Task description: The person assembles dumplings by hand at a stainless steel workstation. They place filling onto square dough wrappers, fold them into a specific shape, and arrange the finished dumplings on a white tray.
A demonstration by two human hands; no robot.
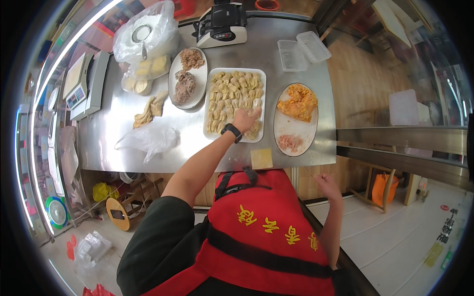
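My left hand [246,120] is over the lower right part of a white tray [206,135] filled with rows of wrapped dumplings [226,88]. Its fingers reach down among the dumplings; whether they grip one cannot be told. Away from the table, at the right of the red apron, my right hand [327,185] is closed around a thin stick [308,169]. A square yellow wrapper stack [261,159] lies at the table's front edge. Right of the tray, an oval plate [296,127] bears an orange-yellow filling [298,101] and a smaller heap of pinkish minced meat [290,143].
Left of the tray is an oval plate [202,87] with two heaps of minced filling. Dough pieces [150,109], a plastic bag [150,140], bagged wrappers [152,66] and a scale [79,87] lie further left. A black-and-white machine [222,27] and clear containers [292,55] stand at the back.
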